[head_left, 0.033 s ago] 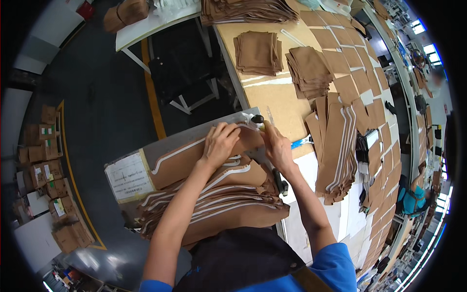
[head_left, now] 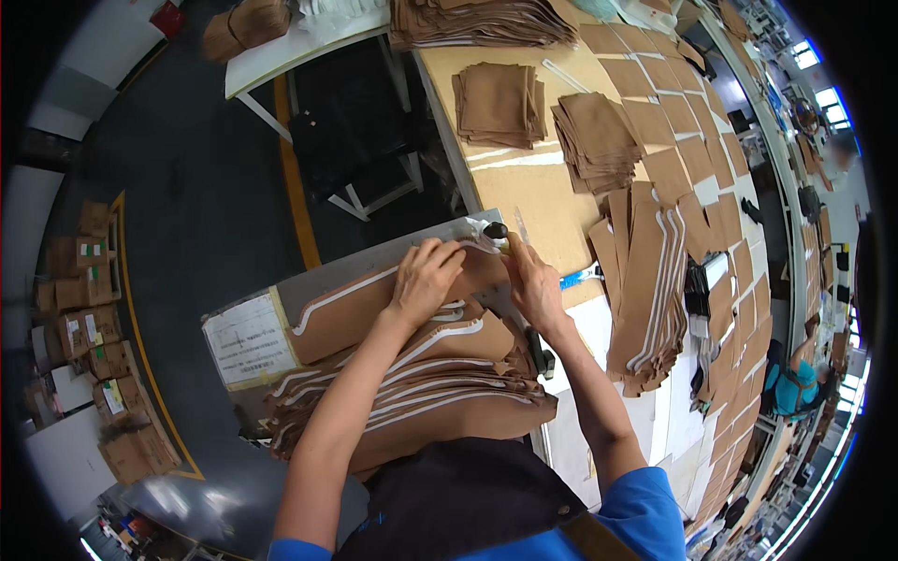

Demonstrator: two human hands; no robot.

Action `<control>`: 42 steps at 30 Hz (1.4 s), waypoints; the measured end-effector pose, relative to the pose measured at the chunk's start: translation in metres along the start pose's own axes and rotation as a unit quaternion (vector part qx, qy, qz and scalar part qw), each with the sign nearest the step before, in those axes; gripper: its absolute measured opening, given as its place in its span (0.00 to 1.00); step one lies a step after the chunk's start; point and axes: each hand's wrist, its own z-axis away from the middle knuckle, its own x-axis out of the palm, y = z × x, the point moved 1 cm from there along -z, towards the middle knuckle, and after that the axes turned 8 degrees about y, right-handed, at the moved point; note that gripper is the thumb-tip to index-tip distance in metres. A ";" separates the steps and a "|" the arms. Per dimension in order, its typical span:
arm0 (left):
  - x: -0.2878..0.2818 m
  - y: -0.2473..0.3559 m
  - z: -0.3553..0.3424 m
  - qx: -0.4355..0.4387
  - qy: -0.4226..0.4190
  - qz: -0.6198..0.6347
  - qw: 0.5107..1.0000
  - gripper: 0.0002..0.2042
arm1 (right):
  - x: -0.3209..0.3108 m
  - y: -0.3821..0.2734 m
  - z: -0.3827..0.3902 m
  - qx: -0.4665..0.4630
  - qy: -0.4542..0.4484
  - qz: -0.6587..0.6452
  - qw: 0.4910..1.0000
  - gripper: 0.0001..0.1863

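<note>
My left hand (head_left: 426, 280) presses curled fingertips on the edge of a brown piece (head_left: 346, 327) with a wavy white strip, lying on a grey board (head_left: 360, 251). My right hand (head_left: 535, 285) grips a small tool (head_left: 496, 230) with a black rounded head at the strip's right end, beside some white material. Below both hands a layered stack of brown pieces (head_left: 440, 416) with white strips fans out, and a sheet of paper (head_left: 243, 341) is taped at the board's left. A dark object (head_left: 541, 355) and a blue-and-white item (head_left: 580, 276) lie right of my right hand.
The tan table (head_left: 505, 182) holds stacks of brown squares (head_left: 496, 103), strip-edged pieces (head_left: 655, 290) and rows of squares. A black chair (head_left: 351, 140) stands under a white side table (head_left: 281, 65). Cartons (head_left: 89, 332) sit left on the floor. A co-worker (head_left: 795, 379) is at the far right.
The view has shifted very slightly, with the far tabletop sitting a little lower in the picture. Both hands keep nearly the same place and grip.
</note>
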 end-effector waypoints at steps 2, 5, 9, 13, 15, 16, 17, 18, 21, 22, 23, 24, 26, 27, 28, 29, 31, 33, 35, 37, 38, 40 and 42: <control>-0.001 0.000 0.001 0.003 -0.001 -0.003 1.000 0.13 | 0.000 -0.006 -0.002 0.014 -0.004 0.038 0.999 0.22; -0.001 0.000 0.001 0.006 0.003 0.004 1.000 0.14 | 0.015 0.002 -0.004 -0.040 -0.052 0.085 0.994 0.24; 0.000 0.002 0.006 -0.005 -0.010 -0.003 1.000 0.13 | 0.012 -0.006 -0.010 -0.024 -0.021 0.055 0.998 0.30; -0.002 0.001 0.008 -0.006 -0.002 0.001 1.000 0.13 | 0.015 -0.006 -0.008 -0.024 -0.073 0.085 0.993 0.33; 0.001 0.000 0.005 -0.008 -0.003 -0.004 1.000 0.13 | 0.022 0.000 -0.004 -0.052 -0.057 0.063 0.995 0.34; 0.001 0.000 0.005 -0.003 0.004 0.000 1.000 0.13 | 0.014 -0.011 -0.012 -0.030 -0.057 0.067 0.996 0.35; 0.001 0.000 0.006 0.002 0.011 0.003 1.000 0.12 | 0.016 -0.009 -0.011 -0.029 -0.059 0.068 0.996 0.35; 0.001 0.001 0.008 0.000 0.011 0.005 1.000 0.12 | 0.019 -0.005 -0.008 -0.042 -0.078 0.087 0.992 0.36; 0.000 -0.004 0.011 -0.011 0.006 -0.001 1.000 0.11 | 0.019 -0.017 -0.013 -0.047 -0.114 0.073 0.990 0.29; 0.000 -0.003 0.011 -0.011 0.014 0.006 1.000 0.11 | 0.017 -0.018 -0.013 -0.045 -0.097 0.062 0.992 0.36; 0.000 -0.002 0.011 -0.012 0.021 0.013 1.000 0.10 | 0.016 -0.018 -0.013 -0.044 -0.080 0.051 0.994 0.43; 0.000 -0.003 0.010 -0.013 0.022 0.014 1.000 0.10 | 0.019 -0.015 -0.014 -0.044 -0.082 0.052 0.994 0.43; 0.000 -0.005 0.008 -0.025 0.032 0.037 0.998 0.09 | 0.022 -0.012 -0.016 -0.085 -0.123 0.084 0.985 0.43; 0.000 -0.003 0.009 -0.026 0.032 0.039 0.998 0.09 | 0.019 -0.013 -0.014 -0.085 -0.124 0.085 0.985 0.43; -0.001 -0.003 0.010 -0.023 0.038 0.040 0.998 0.08 | 0.013 -0.021 -0.014 -0.066 -0.111 0.070 0.989 0.41; -0.002 -0.003 0.011 -0.020 0.045 0.042 0.998 0.08 | 0.011 -0.025 -0.015 -0.047 -0.098 0.055 0.993 0.39; -0.004 -0.003 0.010 -0.032 0.040 0.047 0.998 0.08 | 0.016 -0.020 -0.011 -0.039 -0.097 0.067 0.992 0.37; -0.011 -0.002 0.010 -0.042 0.036 0.055 0.997 0.07 | 0.017 -0.015 -0.003 -0.030 -0.094 0.082 0.992 0.35; -0.023 -0.011 0.016 -0.030 0.025 0.090 0.995 0.07 | 0.015 -0.011 0.009 0.019 -0.064 0.082 0.994 0.27; -0.053 -0.021 0.041 -0.105 0.093 0.050 0.989 0.08 | 0.010 -0.007 0.020 0.035 -0.062 0.084 0.994 0.27; -0.069 -0.023 0.059 -0.172 0.096 0.010 0.980 0.09 | 0.003 -0.004 0.023 0.058 -0.053 0.093 0.993 0.26; -0.093 -0.018 0.092 -0.247 0.100 -0.043 0.963 0.11 | -0.002 0.004 0.028 0.061 -0.042 0.072 0.995 0.25; -0.101 -0.013 0.114 -0.272 -0.019 -0.113 0.955 0.15 | -0.009 0.001 0.026 0.083 -0.037 0.056 0.994 0.22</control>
